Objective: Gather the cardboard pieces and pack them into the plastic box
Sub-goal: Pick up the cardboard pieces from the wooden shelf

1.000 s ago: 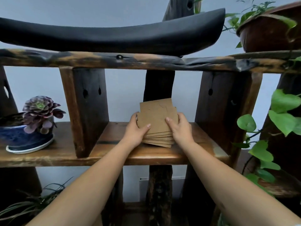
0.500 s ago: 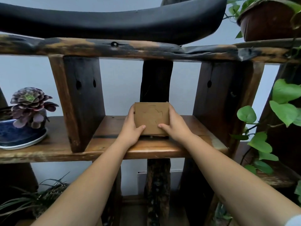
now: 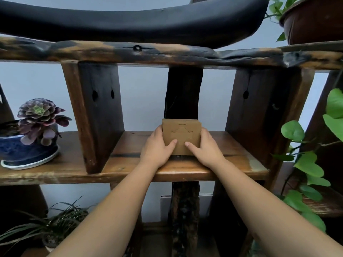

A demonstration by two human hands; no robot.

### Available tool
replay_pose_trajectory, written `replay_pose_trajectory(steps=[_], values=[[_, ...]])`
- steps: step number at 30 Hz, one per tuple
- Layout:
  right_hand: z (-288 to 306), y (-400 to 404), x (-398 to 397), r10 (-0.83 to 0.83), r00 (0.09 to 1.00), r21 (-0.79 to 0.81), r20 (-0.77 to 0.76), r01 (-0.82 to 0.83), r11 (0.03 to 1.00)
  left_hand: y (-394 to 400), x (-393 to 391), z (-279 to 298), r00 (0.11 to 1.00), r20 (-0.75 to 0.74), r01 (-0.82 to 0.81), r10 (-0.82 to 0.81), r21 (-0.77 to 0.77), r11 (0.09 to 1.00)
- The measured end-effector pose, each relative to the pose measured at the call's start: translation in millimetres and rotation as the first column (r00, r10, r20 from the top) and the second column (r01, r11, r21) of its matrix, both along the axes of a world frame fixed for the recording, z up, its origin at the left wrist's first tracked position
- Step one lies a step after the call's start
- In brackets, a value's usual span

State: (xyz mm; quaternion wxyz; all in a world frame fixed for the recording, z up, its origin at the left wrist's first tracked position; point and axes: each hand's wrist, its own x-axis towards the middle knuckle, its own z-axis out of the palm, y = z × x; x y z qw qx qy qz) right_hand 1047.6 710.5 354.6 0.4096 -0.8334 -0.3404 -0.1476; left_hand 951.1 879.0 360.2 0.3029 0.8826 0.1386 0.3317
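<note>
A squared-up stack of brown cardboard pieces (image 3: 181,129) stands on edge on the wooden shelf (image 3: 219,164), its front face showing a cut-out outline. My left hand (image 3: 157,147) grips the stack's left side, thumb on the front face. My right hand (image 3: 206,147) grips the right side in the same way. The stack's bottom edge rests on the shelf board, in front of a dark wooden post. No plastic box is in view.
Dark wooden uprights (image 3: 96,115) flank the shelf bay. A succulent in a blue pot (image 3: 29,145) sits on the shelf at left. A black curved piece (image 3: 130,21) lies on the upper board. Leafy vines (image 3: 308,164) hang at right; a grassy plant (image 3: 48,225) is below left.
The loose, fanned pile of cardboard pieces has been squared between both hands into one even stack and set upright on the shelf. The camera has moved closer.
</note>
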Motion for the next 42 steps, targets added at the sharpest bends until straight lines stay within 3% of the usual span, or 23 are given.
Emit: replay_pose_trajectory(steps=[6, 12, 22, 27, 30, 33, 36, 42], values=[[4, -4, 0, -0.020, 1.000, 0.070, -0.008, 0.020, 0.997, 3, -2, 0, 0.979, -0.023, 0.194, -0.201, -0.162, 0.967], [5, -8, 8, 0.094, 0.976, 0.033, -0.197, -0.089, 0.995, 0, -4, 3, 0.969, -0.075, 0.207, -0.236, -0.285, 0.936], [6, -8, 8, 0.072, 0.961, 0.038, -0.267, -0.064, 0.997, -6, -5, 8, 0.965, -0.206, 0.111, -0.163, -0.241, 0.964], [16, -20, 3, 0.092, 0.956, -0.036, -0.279, -0.106, 0.994, -11, -18, 10, 0.969, -0.178, 0.126, -0.169, -0.227, 0.966], [19, -34, -14, 0.150, 0.944, 0.070, -0.294, -0.136, 0.988, -13, -37, 15, 0.973, -0.111, 0.172, -0.204, -0.247, 0.954], [24, -50, -42, 0.249, 0.903, 0.200, -0.350, -0.188, 0.962, -19, -63, 27, 0.954, -0.042, 0.266, -0.298, -0.348, 0.899], [30, -62, -72, 0.329, 0.866, 0.276, -0.377, -0.234, 0.932, -34, -90, 33, 0.909, 0.106, 0.390, -0.403, -0.558, 0.733], [21, -82, -134, 0.316, 0.866, 0.380, -0.387, -0.162, 0.911, -63, -133, 22, 0.885, 0.237, 0.444, -0.401, -0.690, 0.572]])
